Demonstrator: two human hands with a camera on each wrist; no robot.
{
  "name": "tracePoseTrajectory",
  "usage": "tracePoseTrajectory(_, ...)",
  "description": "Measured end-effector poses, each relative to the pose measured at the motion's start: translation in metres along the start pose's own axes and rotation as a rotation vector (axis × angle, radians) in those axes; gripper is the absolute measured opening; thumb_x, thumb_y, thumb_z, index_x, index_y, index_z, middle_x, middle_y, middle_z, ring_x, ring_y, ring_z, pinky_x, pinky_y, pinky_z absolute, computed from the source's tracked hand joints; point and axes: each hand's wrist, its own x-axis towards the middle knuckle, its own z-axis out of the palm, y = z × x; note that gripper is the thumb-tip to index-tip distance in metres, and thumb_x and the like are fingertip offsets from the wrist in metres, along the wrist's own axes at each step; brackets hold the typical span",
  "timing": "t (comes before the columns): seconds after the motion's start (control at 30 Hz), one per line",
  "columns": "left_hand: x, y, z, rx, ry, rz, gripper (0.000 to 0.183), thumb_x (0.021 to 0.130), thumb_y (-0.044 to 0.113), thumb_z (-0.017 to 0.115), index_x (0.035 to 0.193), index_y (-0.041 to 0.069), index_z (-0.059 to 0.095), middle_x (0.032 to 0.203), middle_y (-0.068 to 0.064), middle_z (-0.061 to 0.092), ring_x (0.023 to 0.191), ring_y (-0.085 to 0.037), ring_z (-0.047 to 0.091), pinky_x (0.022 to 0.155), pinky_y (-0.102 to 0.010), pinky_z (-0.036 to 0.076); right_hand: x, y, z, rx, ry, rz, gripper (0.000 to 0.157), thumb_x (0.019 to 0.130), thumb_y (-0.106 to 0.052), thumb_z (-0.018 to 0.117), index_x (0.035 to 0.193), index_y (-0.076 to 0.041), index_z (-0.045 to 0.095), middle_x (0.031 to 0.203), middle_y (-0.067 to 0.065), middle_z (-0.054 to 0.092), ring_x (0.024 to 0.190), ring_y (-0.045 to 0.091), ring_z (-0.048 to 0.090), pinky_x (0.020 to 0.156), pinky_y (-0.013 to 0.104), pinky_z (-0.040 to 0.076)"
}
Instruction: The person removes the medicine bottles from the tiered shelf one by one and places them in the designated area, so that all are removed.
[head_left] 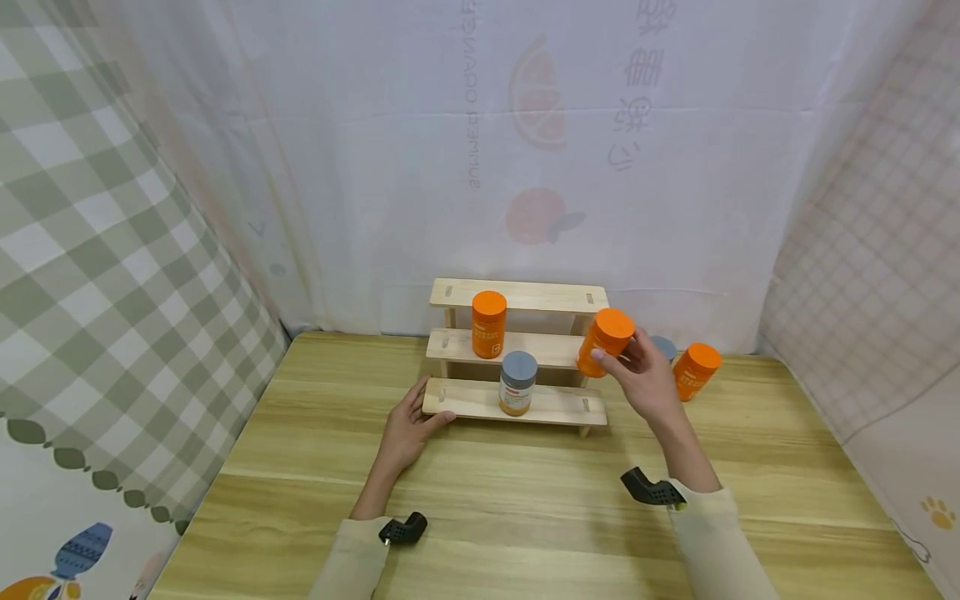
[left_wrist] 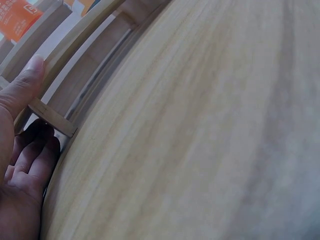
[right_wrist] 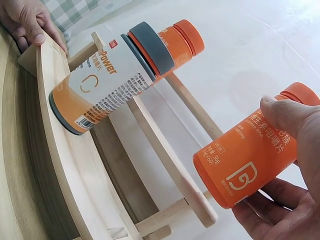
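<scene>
A three-tier wooden shelf (head_left: 555, 406) stands on the table. My left hand (head_left: 405, 429) grips the left end of its lowest board, thumb on top and fingers below, as the left wrist view shows. In my right hand (head_left: 647, 379) is an orange vitamin bottle (head_left: 604, 342), pinched between thumb and fingers and tilted near the right end of the middle board. Another orange bottle (head_left: 489, 325) stands upright on the middle board, left of its centre. A grey-lidded bottle (right_wrist: 102, 85) with a white and orange label stands on the lowest board.
Right of the shelf, behind my right hand, another orange bottle (head_left: 696, 372) stands on the wood-grain table (head_left: 495, 500). A grey lid (head_left: 663, 347) shows beside it, partly hidden by the hand. A white printed curtain (head_left: 375, 208) hangs behind, with checked cloth (head_left: 112, 250) at the left.
</scene>
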Motion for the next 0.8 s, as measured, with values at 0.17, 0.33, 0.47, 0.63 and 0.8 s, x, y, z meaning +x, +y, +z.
tracePoseTrajectory(0.17, 0.000, 0.000, 0.000, 0.001, 0.005, 0.001, 0.092, 0.086, 0.028, 0.084, 0.162, 0.018, 0.034, 0.155, -0.013, 0.052, 0.143, -0.029, 0.051, 0.112, -0.042, 0.050, -0.003, 0.004, -0.006, 0.006, 0.022, 0.026, 0.068, 0.099, -0.039, 0.069, 0.158, -0.024, 0.039, 0.154, 0.015, 0.052, 0.142, 0.032, 0.050, 0.120, 0.047, 0.042)
tracePoseTrajectory(0.33, 0.001, 0.000, 0.001, -0.003, 0.005, 0.004, 0.092, 0.086, 0.027, 0.084, 0.162, 0.018, 0.034, 0.154, -0.014, 0.053, 0.143, -0.029, 0.051, 0.112, -0.041, 0.050, -0.007, 0.008, -0.011, -0.004, 0.047, 0.043, 0.065, 0.099, -0.038, 0.069, 0.157, -0.022, 0.042, 0.153, 0.016, 0.053, 0.135, 0.019, 0.055, 0.109, 0.019, 0.048)
tracePoseTrajectory(0.47, 0.000, 0.000, 0.001, -0.002, 0.006, 0.003, 0.092, 0.086, 0.028, 0.085, 0.162, 0.018, 0.033, 0.154, -0.013, 0.053, 0.143, -0.029, 0.052, 0.111, -0.040, 0.051, -0.009, 0.012, -0.016, -0.005, 0.059, 0.046, 0.064, 0.099, -0.037, 0.069, 0.156, -0.022, 0.042, 0.152, 0.017, 0.053, 0.126, 0.003, 0.056, 0.099, 0.007, 0.046)
tracePoseTrajectory(0.63, -0.001, 0.001, 0.000, 0.001, 0.000, 0.004, 0.093, 0.086, 0.029, 0.085, 0.162, 0.019, 0.033, 0.155, -0.012, 0.052, 0.144, -0.029, 0.051, 0.112, -0.042, 0.050, -0.013, 0.018, -0.022, -0.035, 0.070, 0.065, 0.065, 0.099, -0.040, 0.068, 0.156, -0.025, 0.042, 0.153, 0.017, 0.052, 0.124, 0.001, 0.055, 0.096, 0.007, 0.046)
tracePoseTrajectory(0.8, -0.001, 0.000, 0.000, 0.004, -0.002, 0.005, 0.093, 0.086, 0.029, 0.084, 0.162, 0.018, 0.032, 0.157, -0.012, 0.050, 0.145, -0.029, 0.049, 0.115, -0.045, 0.047, -0.016, 0.022, -0.028, -0.056, 0.095, 0.094, 0.066, 0.099, -0.043, 0.068, 0.157, -0.028, 0.041, 0.153, 0.016, 0.053, 0.126, 0.006, 0.055, 0.096, 0.009, 0.048)
